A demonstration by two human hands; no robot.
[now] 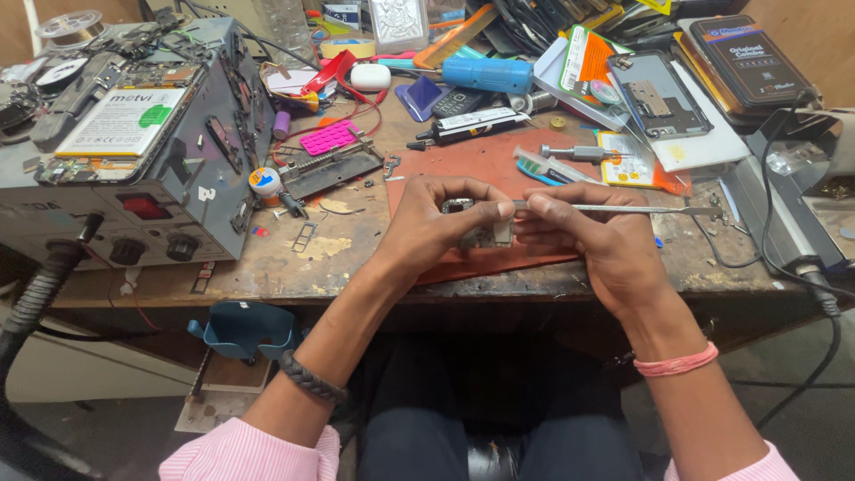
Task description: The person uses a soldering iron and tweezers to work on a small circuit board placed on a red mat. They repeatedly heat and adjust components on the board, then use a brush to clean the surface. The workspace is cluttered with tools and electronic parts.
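Far left: grey power supply unit [134,169] on the bench, a phone battery [125,120] lying flat on its top, a black hose [40,294] running down off its front corner. Between it and the mat, a pink keypad piece [329,136] and a small metal frame [331,169].

Centre: your left hand [427,223] is closed round a small circuit board [485,233], thumb and fingertips pinching its upper edge, holding it just above the red work mat [481,160] at the near bench edge. Most of the board is hidden by your fingers.

Right of it: your right hand [592,240] touches the left, fingers pinched narrow on a thin metal pry tool [623,208]. The tool's long axis runs level, left to right; its working tip points left and meets the board at the top edge, right beside your left thumb. Its free end sticks out right, over the bench.

Far right: an opened phone body [659,93] on white paper, a blue cylinder [488,74] behind the mat, black cables [784,258] trailing off the bench.
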